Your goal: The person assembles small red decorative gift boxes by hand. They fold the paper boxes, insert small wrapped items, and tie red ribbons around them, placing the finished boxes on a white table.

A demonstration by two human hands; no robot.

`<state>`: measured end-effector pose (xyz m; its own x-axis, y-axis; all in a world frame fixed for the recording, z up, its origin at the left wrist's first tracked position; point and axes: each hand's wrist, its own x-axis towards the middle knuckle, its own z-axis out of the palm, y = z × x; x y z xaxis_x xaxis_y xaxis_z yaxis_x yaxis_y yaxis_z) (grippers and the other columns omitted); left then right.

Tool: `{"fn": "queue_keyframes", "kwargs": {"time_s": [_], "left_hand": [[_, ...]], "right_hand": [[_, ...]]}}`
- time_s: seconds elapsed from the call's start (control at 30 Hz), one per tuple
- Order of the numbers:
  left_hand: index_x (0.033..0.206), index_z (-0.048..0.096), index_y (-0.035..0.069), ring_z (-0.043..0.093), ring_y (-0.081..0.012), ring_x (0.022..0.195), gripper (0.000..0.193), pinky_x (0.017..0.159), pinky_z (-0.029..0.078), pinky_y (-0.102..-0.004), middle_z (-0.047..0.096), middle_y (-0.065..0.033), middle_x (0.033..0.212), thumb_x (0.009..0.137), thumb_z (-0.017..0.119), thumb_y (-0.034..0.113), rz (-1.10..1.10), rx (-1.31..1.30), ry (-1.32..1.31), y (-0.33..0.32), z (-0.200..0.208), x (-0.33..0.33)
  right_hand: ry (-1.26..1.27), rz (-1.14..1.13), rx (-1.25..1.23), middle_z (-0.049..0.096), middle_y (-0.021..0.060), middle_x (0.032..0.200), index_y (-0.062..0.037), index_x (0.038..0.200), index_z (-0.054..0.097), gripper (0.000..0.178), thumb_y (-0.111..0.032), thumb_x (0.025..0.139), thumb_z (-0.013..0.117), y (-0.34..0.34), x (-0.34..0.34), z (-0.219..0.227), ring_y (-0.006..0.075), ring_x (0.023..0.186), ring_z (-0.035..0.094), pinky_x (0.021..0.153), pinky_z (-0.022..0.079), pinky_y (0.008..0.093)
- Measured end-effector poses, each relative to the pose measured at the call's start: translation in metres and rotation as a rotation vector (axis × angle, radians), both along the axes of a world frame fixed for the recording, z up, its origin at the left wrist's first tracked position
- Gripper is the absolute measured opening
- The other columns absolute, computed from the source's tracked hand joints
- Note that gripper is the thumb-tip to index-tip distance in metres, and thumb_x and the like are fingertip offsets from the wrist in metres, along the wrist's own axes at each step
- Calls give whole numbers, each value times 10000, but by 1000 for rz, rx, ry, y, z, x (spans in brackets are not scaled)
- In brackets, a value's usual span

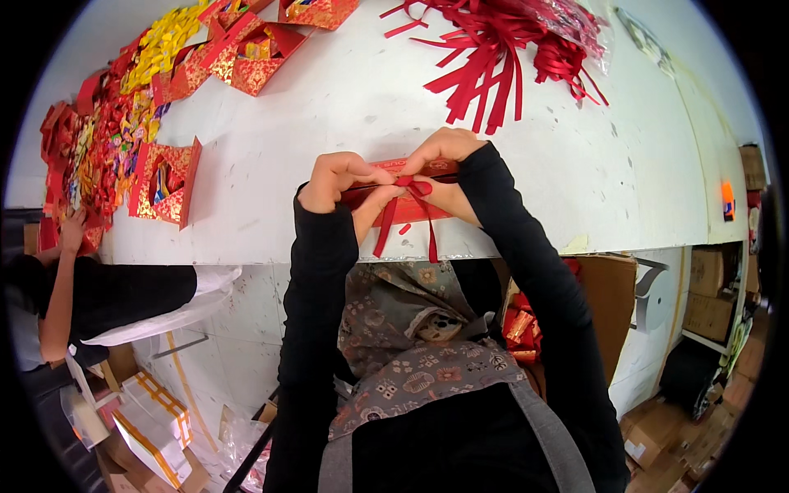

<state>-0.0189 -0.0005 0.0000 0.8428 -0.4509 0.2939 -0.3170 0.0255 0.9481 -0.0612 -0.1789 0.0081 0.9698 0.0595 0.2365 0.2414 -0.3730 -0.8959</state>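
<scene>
A red gift box (411, 212) rests on the white table near its front edge, partly covered by both hands. Across its top runs a dark red ribbon (417, 188), formed into a loop at the middle, with two tails hanging toward me. My left hand (345, 182) pinches the ribbon at the knot from the left, thumb and forefinger together. From the other side my right hand (441, 164) also pinches the ribbon, its fingertips almost touching the left ones. A tiny red scrap (404, 230) lies beside the tails.
Cut red ribbons (493, 70) lie in a bundle at the far right. Open red-gold boxes (167, 182) and heaped wrapped sweets (123, 123) fill the left side, where another person's hand (72, 230) reaches in. A cardboard carton (604, 316) with red packets stands below the table's right edge.
</scene>
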Motion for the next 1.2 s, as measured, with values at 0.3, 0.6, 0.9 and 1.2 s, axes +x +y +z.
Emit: {"fn": "queue_keyframes", "kwargs": {"time_s": [0.3, 0.6, 0.9, 1.2], "left_hand": [[986, 582, 7, 594, -134, 802, 188, 725, 472, -239, 600, -75, 864, 801, 611, -5, -168, 92, 54, 11, 7, 11], [870, 635, -1, 567, -166, 766, 100, 699, 454, -256, 600, -97, 862, 772, 621, -16, -372, 212, -92, 10, 14, 37], [900, 577, 15, 609, -124, 875, 166, 712, 487, -232, 646, -87, 900, 753, 588, -62, -131, 225, 32, 4, 15, 9], [740, 551, 60, 622, -206, 806, 221, 605, 485, -240, 614, -47, 777, 610, 593, -114, 379, 201, -675, 11, -7, -3]], "right_hand": [[-360, -245, -121, 603, -14, 703, -130, 781, 616, 200, -19, 637, 701, 14, -6, -13, 173, 678, 549, 798, 344, 306], [-43, -78, 245, 581, 63, 846, -36, 813, 625, 177, 74, 685, 680, 9, -5, -13, 120, 751, 568, 660, 455, 227], [-353, -130, -89, 641, 50, 876, -104, 913, 676, 242, -38, 683, 718, 6, -12, -5, 182, 708, 581, 686, 448, 284], [-329, -312, -211, 653, 38, 827, -93, 831, 652, 156, -59, 689, 709, 6, -27, -9, 183, 721, 587, 689, 419, 294]]}}
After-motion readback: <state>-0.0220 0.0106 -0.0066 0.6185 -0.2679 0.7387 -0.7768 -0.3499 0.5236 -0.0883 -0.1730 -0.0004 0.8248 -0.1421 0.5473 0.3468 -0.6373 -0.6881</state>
